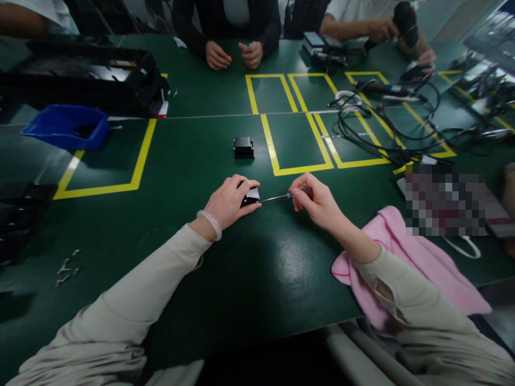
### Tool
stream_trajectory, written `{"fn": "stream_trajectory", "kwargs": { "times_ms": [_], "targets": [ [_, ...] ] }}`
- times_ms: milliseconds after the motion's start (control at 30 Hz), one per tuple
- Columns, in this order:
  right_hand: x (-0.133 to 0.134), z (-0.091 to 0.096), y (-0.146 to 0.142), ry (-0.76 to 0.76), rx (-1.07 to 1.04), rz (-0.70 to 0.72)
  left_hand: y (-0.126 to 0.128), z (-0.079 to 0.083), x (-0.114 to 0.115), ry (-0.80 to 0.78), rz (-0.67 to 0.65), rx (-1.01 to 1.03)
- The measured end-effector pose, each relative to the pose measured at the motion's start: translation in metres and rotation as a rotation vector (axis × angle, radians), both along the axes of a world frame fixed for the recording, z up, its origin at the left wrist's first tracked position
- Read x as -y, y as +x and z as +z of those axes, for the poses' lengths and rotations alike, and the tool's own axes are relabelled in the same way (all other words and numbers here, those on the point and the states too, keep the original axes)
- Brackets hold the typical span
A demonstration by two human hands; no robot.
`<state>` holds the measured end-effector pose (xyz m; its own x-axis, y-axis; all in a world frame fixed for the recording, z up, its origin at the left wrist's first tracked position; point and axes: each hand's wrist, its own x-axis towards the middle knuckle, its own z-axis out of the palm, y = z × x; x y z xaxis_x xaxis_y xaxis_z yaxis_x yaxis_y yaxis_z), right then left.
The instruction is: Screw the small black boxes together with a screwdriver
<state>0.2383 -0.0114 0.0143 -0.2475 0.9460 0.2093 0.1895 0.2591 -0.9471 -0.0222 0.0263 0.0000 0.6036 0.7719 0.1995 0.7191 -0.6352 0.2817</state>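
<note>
On the green table point(241, 289), left hand point(226, 202) pinches a small black box point(251, 196) between fingers and thumb, box showing at the fingertips; screwdriver point(276, 198) tip at box's right end, contact too small to tell; right hand point(316, 199) fingers closed round its handle.

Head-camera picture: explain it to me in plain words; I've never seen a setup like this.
There's no machine here: a camera worn on a person's head looks forward and down. The person's bare left hand holds a small black box-shaped part on a glossy green tabletop. The bare right hand grips a slim screwdriver-like tool with a dark handle and thin metal shaft, its tip at the part's right side. Beyond lies a similar black block; farther left, a blue plastic bin; at right, a soft pink cloth.
</note>
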Motion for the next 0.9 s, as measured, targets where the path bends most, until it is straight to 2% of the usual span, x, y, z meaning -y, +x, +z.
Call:
{"fn": "stream_trajectory", "kwargs": {
  "times_ms": [467, 900],
  "targets": [
    [-0.0026, -0.0016, -0.0005, -0.005, -0.071, 0.033, -0.0010, -0.0020, -0.0007, 0.012, 0.005, -0.009],
    [0.0004, 0.0006, 0.0008, 0.073, 0.067, -0.002, 0.0002, 0.0007, 0.0003, 0.002, 0.015, -0.003]
  ]
}}
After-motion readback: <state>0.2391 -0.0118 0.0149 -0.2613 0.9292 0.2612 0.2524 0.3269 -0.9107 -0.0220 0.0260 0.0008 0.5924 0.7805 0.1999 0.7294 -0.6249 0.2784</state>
